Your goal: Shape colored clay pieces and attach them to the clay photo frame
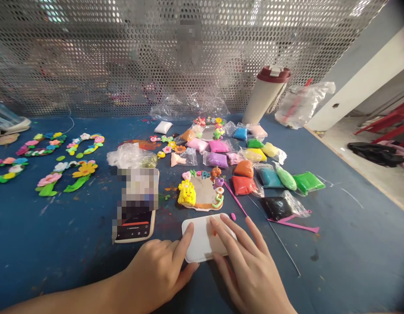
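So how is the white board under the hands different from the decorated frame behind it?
The white board is nearly bare and smooth; the decorated frame is tan, with colourful clay shapes round its edge, like a yellow figure. The left hand and right hand both touch the white board; nothing touches the decorated frame. Both lie flat on the blue table and have rounded corners.

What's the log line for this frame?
left hand: index finger on white board edge | right hand: fingers flat on board | phone: left of board | clay-decorated frame: behind board
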`<state>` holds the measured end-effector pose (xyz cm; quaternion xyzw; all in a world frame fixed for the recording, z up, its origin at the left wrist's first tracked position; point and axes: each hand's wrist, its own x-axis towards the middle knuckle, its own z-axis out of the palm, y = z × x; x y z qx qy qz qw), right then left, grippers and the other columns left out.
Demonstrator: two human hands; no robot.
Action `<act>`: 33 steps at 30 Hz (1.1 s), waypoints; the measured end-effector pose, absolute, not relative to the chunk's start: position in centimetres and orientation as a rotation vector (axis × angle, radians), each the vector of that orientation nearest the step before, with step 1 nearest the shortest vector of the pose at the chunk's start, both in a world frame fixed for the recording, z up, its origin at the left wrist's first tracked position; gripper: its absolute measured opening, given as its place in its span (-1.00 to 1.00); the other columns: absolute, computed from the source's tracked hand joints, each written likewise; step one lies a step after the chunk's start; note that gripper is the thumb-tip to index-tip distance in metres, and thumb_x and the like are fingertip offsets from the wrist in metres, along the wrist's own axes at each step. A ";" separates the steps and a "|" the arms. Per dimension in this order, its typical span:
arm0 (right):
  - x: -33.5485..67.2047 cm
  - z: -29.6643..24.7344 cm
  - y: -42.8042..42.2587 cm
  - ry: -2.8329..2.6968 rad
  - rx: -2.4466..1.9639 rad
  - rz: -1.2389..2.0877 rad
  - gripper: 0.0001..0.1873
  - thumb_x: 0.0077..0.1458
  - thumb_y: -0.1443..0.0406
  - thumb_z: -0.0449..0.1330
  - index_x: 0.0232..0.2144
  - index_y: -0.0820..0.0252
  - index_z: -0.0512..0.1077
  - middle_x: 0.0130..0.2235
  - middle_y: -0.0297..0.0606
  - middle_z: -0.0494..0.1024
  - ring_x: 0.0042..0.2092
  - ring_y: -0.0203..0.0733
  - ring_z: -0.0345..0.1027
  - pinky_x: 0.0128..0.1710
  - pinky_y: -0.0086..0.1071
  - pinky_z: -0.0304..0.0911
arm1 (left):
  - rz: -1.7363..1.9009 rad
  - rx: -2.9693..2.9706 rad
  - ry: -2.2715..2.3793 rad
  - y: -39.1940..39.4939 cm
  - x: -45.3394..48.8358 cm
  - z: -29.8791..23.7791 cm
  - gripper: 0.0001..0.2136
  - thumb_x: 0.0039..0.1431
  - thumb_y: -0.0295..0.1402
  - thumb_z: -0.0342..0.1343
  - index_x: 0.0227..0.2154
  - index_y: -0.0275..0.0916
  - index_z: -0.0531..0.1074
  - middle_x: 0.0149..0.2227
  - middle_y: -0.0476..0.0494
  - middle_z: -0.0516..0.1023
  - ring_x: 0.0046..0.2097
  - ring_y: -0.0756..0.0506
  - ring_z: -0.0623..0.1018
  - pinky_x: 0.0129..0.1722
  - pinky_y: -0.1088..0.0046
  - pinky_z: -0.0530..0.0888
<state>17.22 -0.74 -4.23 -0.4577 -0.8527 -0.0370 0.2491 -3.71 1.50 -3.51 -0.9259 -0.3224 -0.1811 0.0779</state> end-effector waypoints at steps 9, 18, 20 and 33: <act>17.1 -4.1 -0.8 -2.241 -1.272 -0.038 -0.66 0.21 0.42 0.01 0.04 0.40 0.29 0.00 -0.10 0.56 0.07 -0.01 0.35 0.16 -0.09 -0.03 | -0.556 -2.771 -0.965 1.5 -3.7 -3.7 -0.60 0.42 -0.31 -0.28 -0.01 -0.60 0.27 -0.61 -0.04 0.51 -0.65 -0.03 0.49 -0.68 0.40 0.33; 17.1 -4.0 -0.5 -2.251 -1.279 -0.005 -0.64 0.22 0.40 0.01 0.07 0.36 0.25 -0.02 -0.10 0.56 0.03 0.01 0.38 0.06 -0.04 0.16 | -0.567 -2.775 -0.977 1.4 -3.7 -3.6 -0.60 0.42 -0.31 -0.28 0.00 -0.58 0.27 -0.60 -0.04 0.52 -0.64 -0.02 0.50 -0.67 0.41 0.34; 17.0 -3.9 -0.4 -2.296 -1.244 0.023 -0.62 0.22 0.39 0.02 0.09 0.37 0.23 0.00 -0.09 0.55 0.05 0.00 0.37 0.05 -0.05 0.20 | -0.572 -2.776 -0.971 1.5 -3.7 -3.7 -0.61 0.42 -0.31 -0.28 0.00 -0.58 0.27 -0.60 -0.03 0.52 -0.64 -0.03 0.50 -0.68 0.41 0.34; 17.5 -4.6 -0.7 -2.054 -1.448 -0.002 -0.69 0.24 0.28 0.06 0.01 0.27 0.29 -0.10 -0.13 0.57 -0.09 -0.05 0.43 -0.03 -0.12 0.15 | -0.564 -2.803 -0.983 1.6 -3.7 -3.6 -0.60 0.41 -0.31 -0.28 0.01 -0.60 0.26 -0.60 -0.03 0.51 -0.65 -0.04 0.49 -0.69 0.38 0.36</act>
